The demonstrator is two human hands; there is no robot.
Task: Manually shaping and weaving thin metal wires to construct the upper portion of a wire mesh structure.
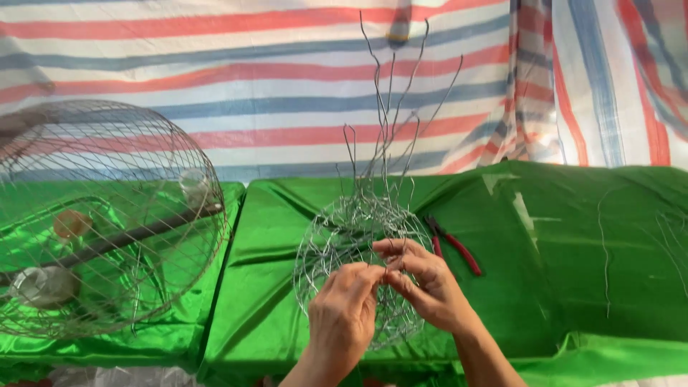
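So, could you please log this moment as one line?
left hand: pinching wire mesh basket | right hand: pinching same wire | red pliers: on green cloth | wire cage: left

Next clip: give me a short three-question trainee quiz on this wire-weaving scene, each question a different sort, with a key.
1. True or false: both hands pinch wire on the small wire basket.
2. Which tool lies on the green cloth just right of the basket? A) hammer B) red-handled pliers C) scissors
3. Fill in: the large finished wire cage stands to the person's ____.

Key:
1. True: the left hand and right hand meet at its front, fingers closed on strands.
2. B, the red-handled pliers.
3. Left.
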